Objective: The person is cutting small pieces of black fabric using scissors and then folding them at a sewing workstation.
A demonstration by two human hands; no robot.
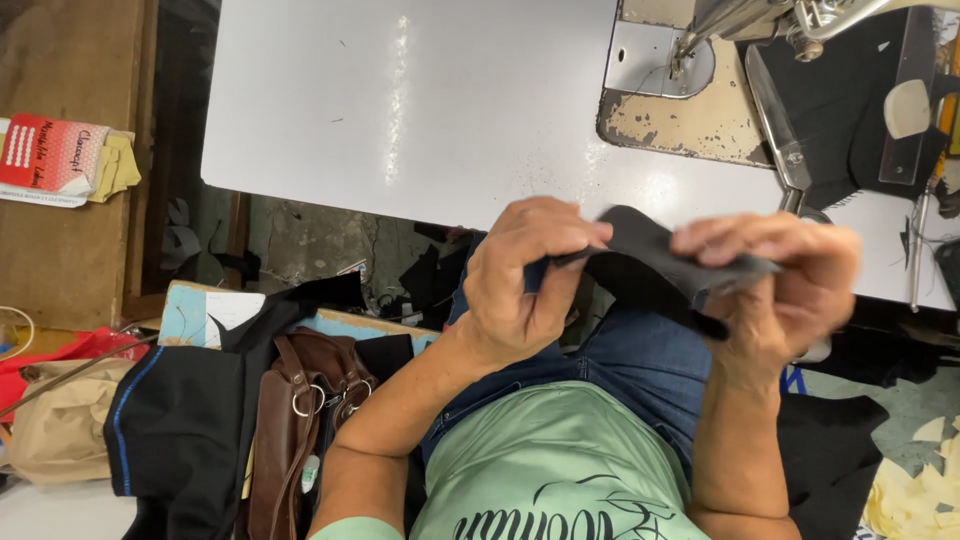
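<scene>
We were in a sewing workshop. An industrial sewing machine point(760, 25) sat sunk into a white surface point(420, 100), its worn metal bed point(690, 120) chipped and stained. Black fabric scraps point(430, 275) and pale offcuts point(915, 490) littered the floor, and black cloth point(180, 430) lay heaped beside a brown bag point(300, 430).

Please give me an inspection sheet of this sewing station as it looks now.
Surface: white table, bare apart from the sewing machine at its right end.
Job's things: black cloth held above the lap.
Clutter: scissors on the machine bed; brown bag and dark garment at left.
Hands: left hand and right hand both pinch the cloth.
Cables: nothing seen.
Surroundings: fabric scraps on the floor, red packet on a wooden shelf.
</scene>
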